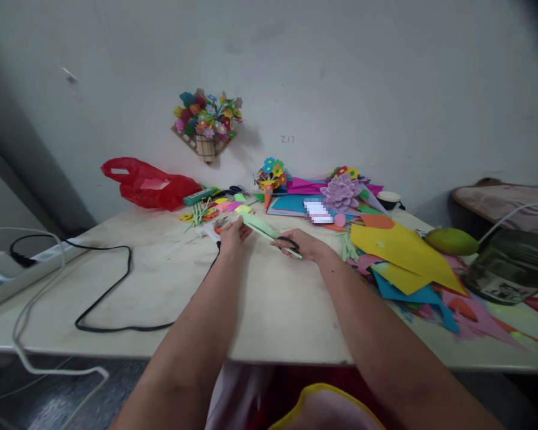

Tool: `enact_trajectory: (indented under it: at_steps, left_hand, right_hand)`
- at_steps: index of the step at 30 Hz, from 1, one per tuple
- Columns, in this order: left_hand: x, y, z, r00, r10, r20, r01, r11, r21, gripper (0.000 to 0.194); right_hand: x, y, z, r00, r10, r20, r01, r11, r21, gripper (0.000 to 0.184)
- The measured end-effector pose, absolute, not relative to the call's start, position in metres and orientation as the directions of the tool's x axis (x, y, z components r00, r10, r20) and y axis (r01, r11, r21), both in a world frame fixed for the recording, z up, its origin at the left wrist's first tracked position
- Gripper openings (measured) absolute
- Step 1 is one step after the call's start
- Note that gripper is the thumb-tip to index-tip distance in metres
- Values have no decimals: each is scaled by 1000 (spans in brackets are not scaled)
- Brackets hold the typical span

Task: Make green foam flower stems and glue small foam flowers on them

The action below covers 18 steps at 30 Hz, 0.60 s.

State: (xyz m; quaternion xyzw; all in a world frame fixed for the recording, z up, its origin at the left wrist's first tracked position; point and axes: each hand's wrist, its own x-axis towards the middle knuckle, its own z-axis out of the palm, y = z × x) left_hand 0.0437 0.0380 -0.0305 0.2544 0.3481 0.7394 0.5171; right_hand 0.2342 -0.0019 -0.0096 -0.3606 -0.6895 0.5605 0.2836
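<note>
Over there, above the desk (282,304), the left hand (234,234) has its grip pinched on one end of a pale green craft strip (256,225); the right hand (305,243) clasps black-handled scissors (290,240).

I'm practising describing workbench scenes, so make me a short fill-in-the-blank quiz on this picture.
1. The right hand holds a black-handled cutting tool, a pair of ____.
2. The left hand holds a strip coloured pale ____.
3. The plastic bag, farther back and left of both hands, is bright ____.
4. The large yellow sheets lie to the ____ of both hands.

Missing words: scissors; green; red; right.
</note>
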Motion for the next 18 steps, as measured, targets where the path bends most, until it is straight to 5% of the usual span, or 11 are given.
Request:
enact_trajectory:
  at_steps: [18]
  left_hand:
    - [48, 33, -28, -302, 953, 25, -589, -208, 781, 17]
  right_hand:
    - [235, -3, -10, -550, 834, -47, 191, 70, -979, 32]
